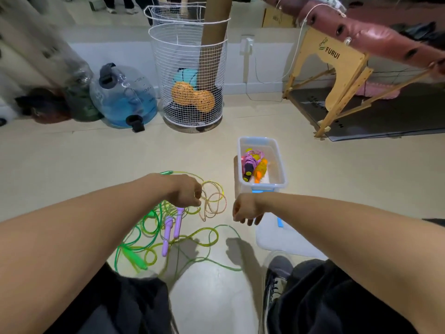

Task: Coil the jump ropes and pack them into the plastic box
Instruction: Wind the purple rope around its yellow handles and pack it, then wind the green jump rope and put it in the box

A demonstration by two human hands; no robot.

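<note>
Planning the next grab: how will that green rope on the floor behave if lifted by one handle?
The green rope lies in loose overlapping loops, so it is probably floppy and would trail. It crosses the purple handles, so it may snag and drag them.

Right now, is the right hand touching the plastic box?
Apart. The head view shows the right hand hanging empty, fingers loosely curled, with bare floor visible between it and the plastic box.

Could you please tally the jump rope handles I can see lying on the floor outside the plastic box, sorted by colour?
Purple handles: 2
Green handles: 2, one near the knee and one beyond the left hand
Total: 4 handles showing on the floor. The pale pink rope shows no handle of its own.
</note>
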